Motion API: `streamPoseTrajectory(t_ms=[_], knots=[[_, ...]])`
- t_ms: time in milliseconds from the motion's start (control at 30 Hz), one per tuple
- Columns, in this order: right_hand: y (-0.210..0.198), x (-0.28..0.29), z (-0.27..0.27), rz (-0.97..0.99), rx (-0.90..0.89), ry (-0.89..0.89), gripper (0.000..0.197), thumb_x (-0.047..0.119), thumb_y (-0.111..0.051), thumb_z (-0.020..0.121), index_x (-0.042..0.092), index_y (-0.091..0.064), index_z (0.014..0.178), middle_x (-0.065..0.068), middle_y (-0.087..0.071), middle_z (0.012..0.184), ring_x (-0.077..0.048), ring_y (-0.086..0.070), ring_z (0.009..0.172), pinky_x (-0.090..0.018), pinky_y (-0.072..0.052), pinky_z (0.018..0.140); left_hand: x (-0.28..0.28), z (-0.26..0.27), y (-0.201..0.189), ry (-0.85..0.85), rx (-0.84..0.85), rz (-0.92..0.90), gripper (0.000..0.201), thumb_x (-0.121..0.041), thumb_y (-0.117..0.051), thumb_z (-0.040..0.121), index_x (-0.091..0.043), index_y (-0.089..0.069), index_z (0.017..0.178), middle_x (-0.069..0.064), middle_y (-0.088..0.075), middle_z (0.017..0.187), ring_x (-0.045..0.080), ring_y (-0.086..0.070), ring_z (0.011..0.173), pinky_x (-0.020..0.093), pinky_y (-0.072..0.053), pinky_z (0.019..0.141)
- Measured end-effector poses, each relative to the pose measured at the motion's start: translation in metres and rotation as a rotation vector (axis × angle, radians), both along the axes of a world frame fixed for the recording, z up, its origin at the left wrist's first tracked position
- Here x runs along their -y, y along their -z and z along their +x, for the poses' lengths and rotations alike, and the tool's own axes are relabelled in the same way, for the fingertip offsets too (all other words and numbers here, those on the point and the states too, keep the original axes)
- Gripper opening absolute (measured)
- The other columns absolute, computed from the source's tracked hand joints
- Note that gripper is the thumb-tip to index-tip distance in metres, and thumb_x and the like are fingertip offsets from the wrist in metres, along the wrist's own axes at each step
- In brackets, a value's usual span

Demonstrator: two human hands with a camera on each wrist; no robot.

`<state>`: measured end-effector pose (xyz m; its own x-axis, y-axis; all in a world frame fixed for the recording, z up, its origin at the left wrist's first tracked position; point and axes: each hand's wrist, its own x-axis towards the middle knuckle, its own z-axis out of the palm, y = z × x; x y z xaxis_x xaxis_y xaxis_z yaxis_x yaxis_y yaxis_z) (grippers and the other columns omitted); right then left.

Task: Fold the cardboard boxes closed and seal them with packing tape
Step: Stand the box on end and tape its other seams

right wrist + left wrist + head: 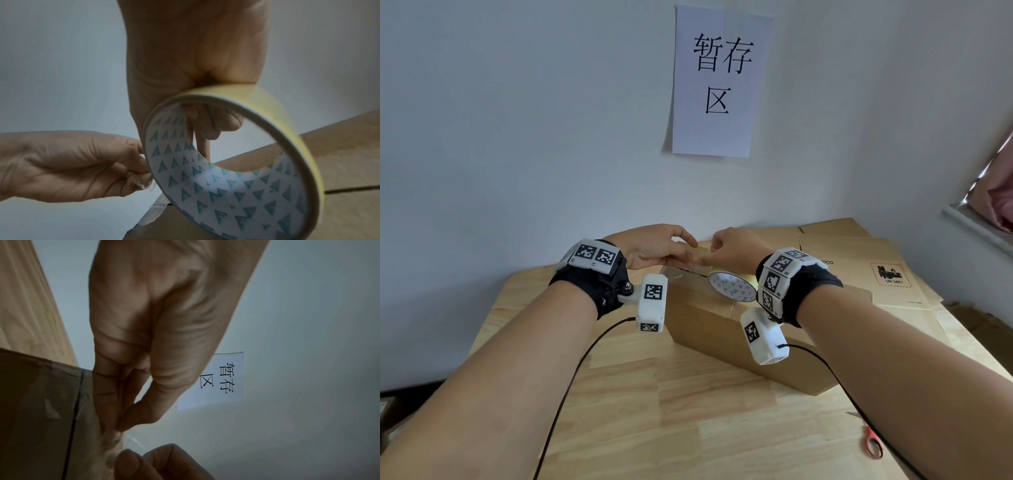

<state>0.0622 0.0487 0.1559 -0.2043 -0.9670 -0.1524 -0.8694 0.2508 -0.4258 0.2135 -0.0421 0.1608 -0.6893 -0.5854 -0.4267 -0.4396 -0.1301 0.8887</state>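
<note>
Over the box (pixel 722 329), the right hand (pixel 736 250) grips the tape roll (pixel 732 286), fingers hooked through its core, while the left hand (pixel 654 246) pinches the clear tape end. Beneath lies a pale wood table (pixel 654 411); flat cartons (pixel 859 260) stack behind, red scissors (pixel 872 442) lie right, and a paper sign (pixel 717 82) hangs on the white wall.

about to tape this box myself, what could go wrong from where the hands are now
The left hand pinches a crumpled tape end beside the roll held by the right hand; it may stick to itself or go on wrinkled. The box seam still gapes, so tape could seal it open. No hand steadies the box; pulling may shift it.
</note>
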Motion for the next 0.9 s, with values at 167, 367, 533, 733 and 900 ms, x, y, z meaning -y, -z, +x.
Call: streamPoseTrajectory(t_ms=[167,367,533,733,900], knots=[[0.002,0.0,-0.001,-0.011,0.011,0.014,0.029,0.048,-0.061,0.08,0.02,-0.056,0.085,0.005,-0.058,0.083,-0.014,-0.055,0.08,-0.025,-0.042,0.066,0.002,0.002,0.002,-0.03,0.039,-0.061,0.024,0.012,-0.053,0.086,-0.002,-0.062,0.104,0.015,-0.064,0.094,0.015,-0.064,0.078,0.018,-0.056,0.071],[0.0,-0.001,0.002,-0.025,-0.027,0.005,0.023,0.041,-0.052,0.088,0.019,-0.057,0.087,0.002,-0.061,0.086,-0.016,-0.057,0.081,-0.026,-0.044,0.067,-0.002,-0.003,0.004,-0.045,0.043,-0.004,0.017,-0.012,-0.066,0.088,0.001,-0.068,0.098,0.003,-0.068,0.076,0.003,-0.063,0.063,0.014,-0.053,0.066],[-0.002,-0.002,0.0,-0.049,0.006,0.036,0.033,0.042,-0.051,0.087,0.015,-0.067,0.097,0.0,-0.067,0.097,-0.017,-0.061,0.089,-0.03,-0.051,0.077,0.0,-0.005,0.015,-0.076,0.047,-0.147,0.009,-0.014,-0.07,0.085,-0.005,-0.069,0.088,0.002,-0.063,0.07,0.008,-0.054,0.064,0.019,-0.048,0.067],[0.003,-0.001,-0.001,-0.102,-0.005,0.065,0.03,0.037,-0.05,0.085,0.013,-0.048,0.103,-0.005,-0.058,0.097,-0.022,-0.056,0.086,-0.032,-0.045,0.07,-0.01,-0.009,0.032,-0.124,0.059,-0.23,0.013,-0.023,-0.062,0.092,-0.01,-0.062,0.087,0.0,-0.059,0.072,0.01,-0.052,0.065,0.019,-0.046,0.064],[0.006,-0.002,-0.003,-0.223,0.099,0.075,0.028,0.039,-0.053,0.089,0.015,-0.049,0.103,-0.004,-0.063,0.097,-0.02,-0.06,0.084,-0.036,-0.052,0.075,-0.008,-0.005,0.042,-0.109,-0.04,-0.144,0.019,-0.023,-0.062,0.091,-0.008,-0.066,0.102,0.0,-0.062,0.082,0.007,-0.053,0.073,0.017,-0.043,0.07]])
